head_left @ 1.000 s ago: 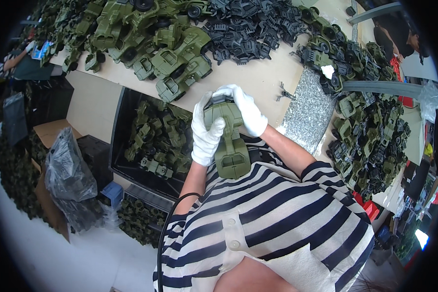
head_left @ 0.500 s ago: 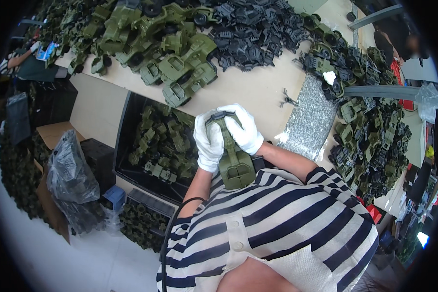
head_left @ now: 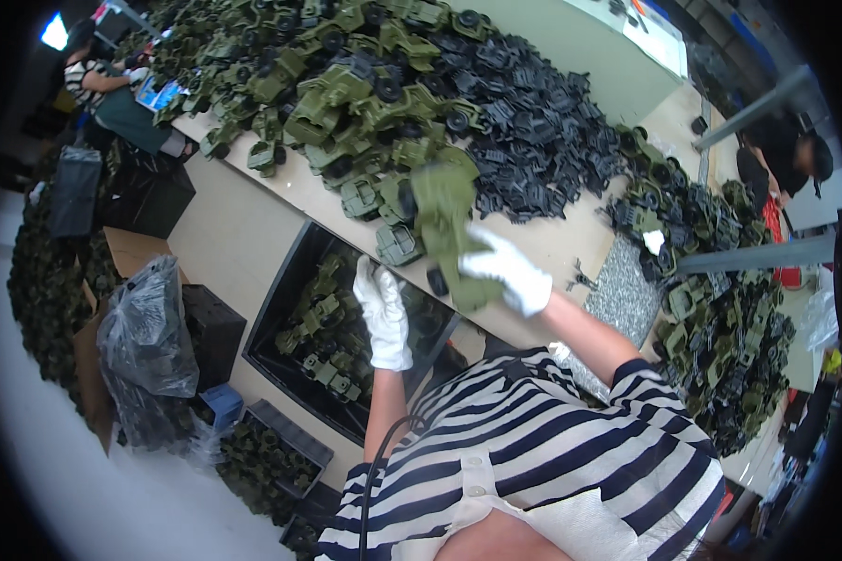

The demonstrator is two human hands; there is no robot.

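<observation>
My right hand [head_left: 508,273], in a white glove, grips a green toy military vehicle [head_left: 447,210] with black wheels. The vehicle is slightly blurred and hangs over the table's near edge. Its far end overlaps a heap of similar green vehicles [head_left: 337,117]. To the left, my white-gloved left hand [head_left: 384,318] is raised with its fingers stretched out and nothing in them. Behind that hand a black bin [head_left: 273,313] holds several green toy vehicles, partly hidden by my left hand.
Black plastic parts [head_left: 543,136] lie heaped at the back of the table. More vehicles [head_left: 720,323] are piled on the right, near a grey metal bar [head_left: 758,254]. Plastic-wrapped goods [head_left: 145,327] and a crate [head_left: 295,435] stand at left. Other people are at far left and far right.
Both hands were together on the toy vehicle near my chest. My left hand has let go and moved apart; my right hand has carried the vehicle forward. The view has shifted.
</observation>
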